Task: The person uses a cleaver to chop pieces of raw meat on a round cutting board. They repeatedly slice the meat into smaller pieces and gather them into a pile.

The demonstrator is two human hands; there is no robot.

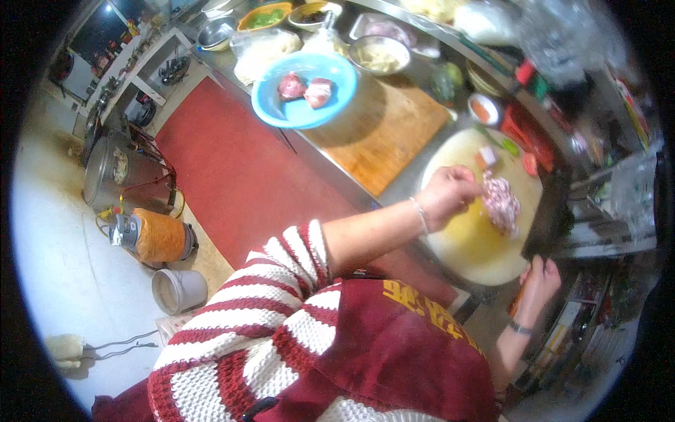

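A round, pale cutting board (469, 253) lies before me. A pile of finely chopped pink meat (501, 204) rests on it. My left hand (452, 192) is over the board with its fingertips drawn together at the edge of the meat. Whether anything is pinched between them is unclear. Beyond the pile are a small pale-and-orange block (486, 157), a green pepper piece (510, 147) and a red slice (529, 164). At the board's near right edge, my right hand (540, 279) grips a brown handle (517, 301), seemingly a knife's; its blade is hard to make out.
A wooden board (390, 142) adjoins the round one. A blue basin (305, 118) with two meat pieces overlaps its far end. Bowls, including a metal bowl (379, 53) and a small white bowl (484, 109), line the back. A red mat (232, 174) covers the floor.
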